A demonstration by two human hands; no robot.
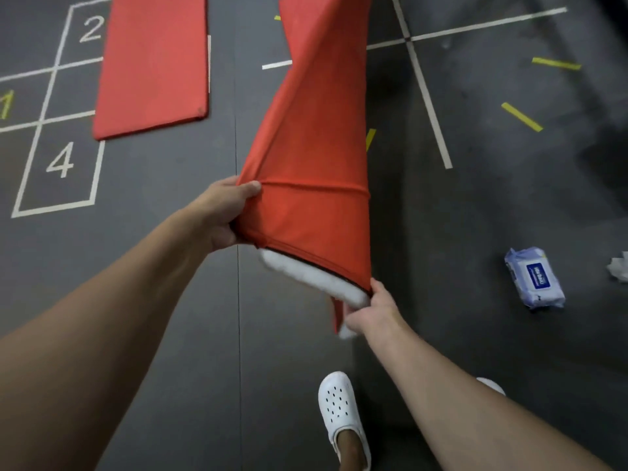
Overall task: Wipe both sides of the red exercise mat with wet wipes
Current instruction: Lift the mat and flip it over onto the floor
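Left hand (224,212) and right hand (370,314), apart, each grip a near corner of the lifted red exercise mat (316,147); I'd hold firm, turning it over evenly.

The lifted mat (316,130) hangs between a flat mat (153,62), left, and a wipes pack (535,278), right.

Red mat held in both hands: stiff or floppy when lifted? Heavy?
Likely floppy: the held mat twists and sags between left hand and right hand. Probably light: edge grips alone lift it. White foam shows at the open end, so the cover may slip.
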